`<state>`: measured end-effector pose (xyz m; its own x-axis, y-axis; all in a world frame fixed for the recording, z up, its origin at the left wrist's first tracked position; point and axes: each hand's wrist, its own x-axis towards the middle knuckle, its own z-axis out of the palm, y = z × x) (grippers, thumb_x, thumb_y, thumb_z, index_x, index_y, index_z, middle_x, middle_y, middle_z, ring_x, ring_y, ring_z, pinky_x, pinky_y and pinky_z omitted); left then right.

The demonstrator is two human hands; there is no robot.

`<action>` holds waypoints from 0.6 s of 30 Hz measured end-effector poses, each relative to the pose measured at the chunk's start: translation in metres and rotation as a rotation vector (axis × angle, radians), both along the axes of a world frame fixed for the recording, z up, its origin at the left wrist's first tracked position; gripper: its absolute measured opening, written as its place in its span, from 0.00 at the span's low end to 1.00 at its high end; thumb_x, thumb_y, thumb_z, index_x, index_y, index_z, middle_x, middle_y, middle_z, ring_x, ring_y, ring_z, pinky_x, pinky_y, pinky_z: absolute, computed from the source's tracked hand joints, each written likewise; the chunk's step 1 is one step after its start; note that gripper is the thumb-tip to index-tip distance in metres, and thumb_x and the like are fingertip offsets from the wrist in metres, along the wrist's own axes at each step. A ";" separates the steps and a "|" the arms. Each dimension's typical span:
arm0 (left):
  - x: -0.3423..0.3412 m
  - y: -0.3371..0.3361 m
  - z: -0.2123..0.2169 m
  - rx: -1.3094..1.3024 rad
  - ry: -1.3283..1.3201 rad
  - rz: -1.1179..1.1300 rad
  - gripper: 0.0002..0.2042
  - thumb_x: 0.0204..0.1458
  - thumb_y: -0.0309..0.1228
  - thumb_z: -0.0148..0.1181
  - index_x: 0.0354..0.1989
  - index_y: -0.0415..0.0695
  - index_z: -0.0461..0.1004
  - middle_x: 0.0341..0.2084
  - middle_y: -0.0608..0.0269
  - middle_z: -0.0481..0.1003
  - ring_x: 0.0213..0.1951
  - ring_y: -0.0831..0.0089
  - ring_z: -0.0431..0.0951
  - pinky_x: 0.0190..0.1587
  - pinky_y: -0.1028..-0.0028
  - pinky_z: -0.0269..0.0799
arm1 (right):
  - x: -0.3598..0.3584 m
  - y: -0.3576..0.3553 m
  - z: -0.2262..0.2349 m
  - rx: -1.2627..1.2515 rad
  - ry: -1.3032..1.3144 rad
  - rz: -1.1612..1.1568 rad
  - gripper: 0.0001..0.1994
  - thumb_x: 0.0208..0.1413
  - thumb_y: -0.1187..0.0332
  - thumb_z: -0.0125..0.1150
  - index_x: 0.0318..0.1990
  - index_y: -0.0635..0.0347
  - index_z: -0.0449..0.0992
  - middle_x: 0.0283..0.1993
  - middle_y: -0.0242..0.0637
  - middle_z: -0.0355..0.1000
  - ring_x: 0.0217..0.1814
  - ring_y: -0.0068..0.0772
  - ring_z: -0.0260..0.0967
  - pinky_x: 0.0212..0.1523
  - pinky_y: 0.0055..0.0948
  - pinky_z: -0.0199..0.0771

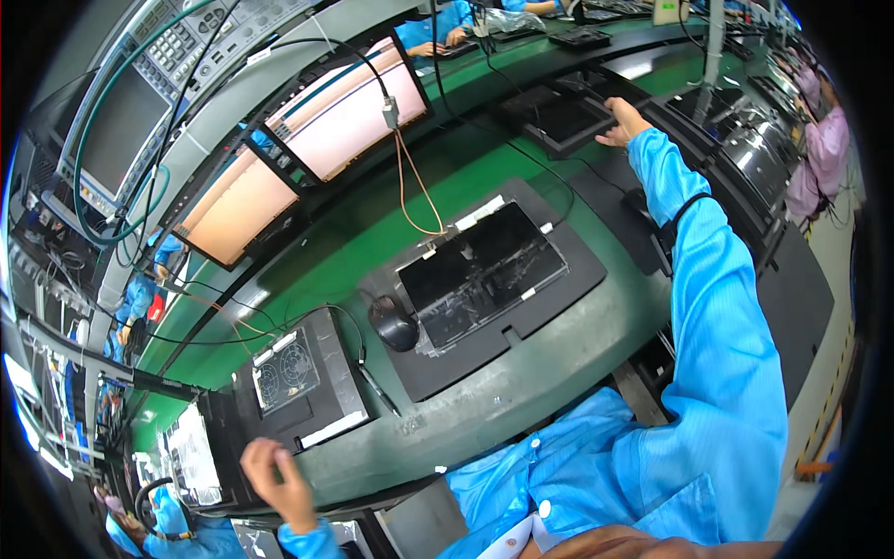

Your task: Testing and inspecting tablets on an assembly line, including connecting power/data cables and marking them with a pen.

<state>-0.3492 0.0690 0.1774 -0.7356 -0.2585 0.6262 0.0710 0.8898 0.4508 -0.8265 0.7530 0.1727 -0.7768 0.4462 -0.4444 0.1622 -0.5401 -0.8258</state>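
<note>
My right hand (622, 121) reaches far out to the right and touches the edge of a black tray holding a dark panel (559, 119); its fingers are spread and hold nothing. My left hand (277, 477) hovers low at the left, fingers loosely curled, empty, near the front edge of a black fixture with two round fan grilles (289, 373). Between them a dark flat panel (480, 270) lies on a black mat (549, 307) on the green bench, with an orange cable (414, 191) plugged at its top edge. A black mouse (393, 326) sits beside the panel.
Two lit monitors (349, 116) (233, 210) stand tilted behind the bench, with test equipment (140, 102) above them. More trays line the bench at the right (736, 140). Other workers in blue and pink coats stand at the left (140, 298), far top (438, 28) and right (824, 149).
</note>
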 end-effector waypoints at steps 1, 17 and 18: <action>0.002 0.030 -0.007 -0.147 -0.048 -0.032 0.10 0.54 0.18 0.60 0.45 0.36 0.76 0.46 0.49 0.73 0.50 0.54 0.75 0.54 0.60 0.71 | -0.020 0.006 -0.007 -0.052 -0.062 -0.096 0.34 0.57 0.61 0.63 0.70 0.58 0.59 0.79 0.46 0.42 0.76 0.54 0.49 0.60 0.61 0.73; 0.017 0.166 -0.078 0.049 0.046 -0.014 0.11 0.51 0.11 0.59 0.40 0.37 0.76 0.40 0.52 0.75 0.39 0.59 0.77 0.41 0.66 0.76 | -0.089 0.043 -0.063 -0.134 0.309 0.214 0.22 0.56 0.55 0.65 0.54 0.54 0.72 0.52 0.32 0.74 0.58 0.34 0.70 0.65 0.39 0.64; 0.010 0.170 -0.076 0.039 0.064 -0.039 0.11 0.51 0.11 0.59 0.41 0.37 0.76 0.40 0.51 0.75 0.39 0.59 0.77 0.40 0.67 0.76 | -0.080 0.040 -0.056 -0.085 0.422 0.298 0.24 0.57 0.55 0.64 0.57 0.54 0.71 0.57 0.33 0.73 0.63 0.34 0.68 0.70 0.44 0.58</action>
<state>-0.3391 0.2390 0.1015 -0.7041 -0.2553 0.6626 0.1357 0.8676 0.4784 -0.9063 0.7932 0.1170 -0.9838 0.1545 -0.0904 -0.0182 -0.5888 -0.8081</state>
